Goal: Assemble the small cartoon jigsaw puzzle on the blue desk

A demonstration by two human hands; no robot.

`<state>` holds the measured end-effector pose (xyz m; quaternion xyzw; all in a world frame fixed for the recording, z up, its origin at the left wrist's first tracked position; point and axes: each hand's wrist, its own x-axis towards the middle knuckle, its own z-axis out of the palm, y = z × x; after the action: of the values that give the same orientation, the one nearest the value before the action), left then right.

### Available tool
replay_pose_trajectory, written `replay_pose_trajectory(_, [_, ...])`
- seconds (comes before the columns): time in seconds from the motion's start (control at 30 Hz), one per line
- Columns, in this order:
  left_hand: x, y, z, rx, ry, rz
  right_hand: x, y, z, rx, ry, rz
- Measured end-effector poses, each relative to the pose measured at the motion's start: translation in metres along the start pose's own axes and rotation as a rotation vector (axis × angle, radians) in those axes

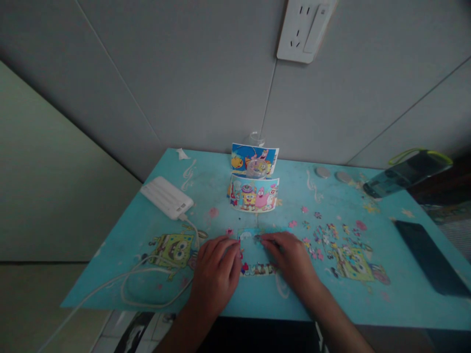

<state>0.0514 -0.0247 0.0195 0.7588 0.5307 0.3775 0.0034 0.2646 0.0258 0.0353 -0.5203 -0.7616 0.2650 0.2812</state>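
A partly joined jigsaw puzzle (259,270) lies near the table's front edge, with border pieces along its top, left side and bottom. Its middle shows the bare blue tabletop. My left hand (217,267) rests at the puzzle's left border, fingers bent over and lying on it, no piece visible in them. Over the upper part of the puzzle, my right hand (289,250) pinches a small puzzle piece (256,238) between thumb and forefinger. Loose puzzle pieces (324,235) are scattered to the right of that hand. Behind the puzzle stands a curved cartoon picture card (254,194).
A white power bank (167,197) with a white cable (142,270) sits left. Behind the front card are clear plastic cups (256,168) and a second picture sheet (237,161). On the right are round discs (323,172), a water bottle (403,174) and a dark phone (430,255).
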Motion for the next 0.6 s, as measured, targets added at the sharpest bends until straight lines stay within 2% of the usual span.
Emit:
replay_pose_trajectory(0.3, [0.001,0.001,0.002,0.032,-0.044,-0.01,0.0,-0.013,0.008,0.393,-0.006,0.233])
replay_pose_trajectory(0.5, [0.002,0.001,0.001,0.028,-0.081,0.075,-0.011,-0.028,0.009,0.477,0.012,0.269])
replay_pose_trajectory(0.6, [0.001,0.001,0.0,-0.004,-0.106,0.143,-0.021,-0.031,0.01,0.46,0.015,0.229])
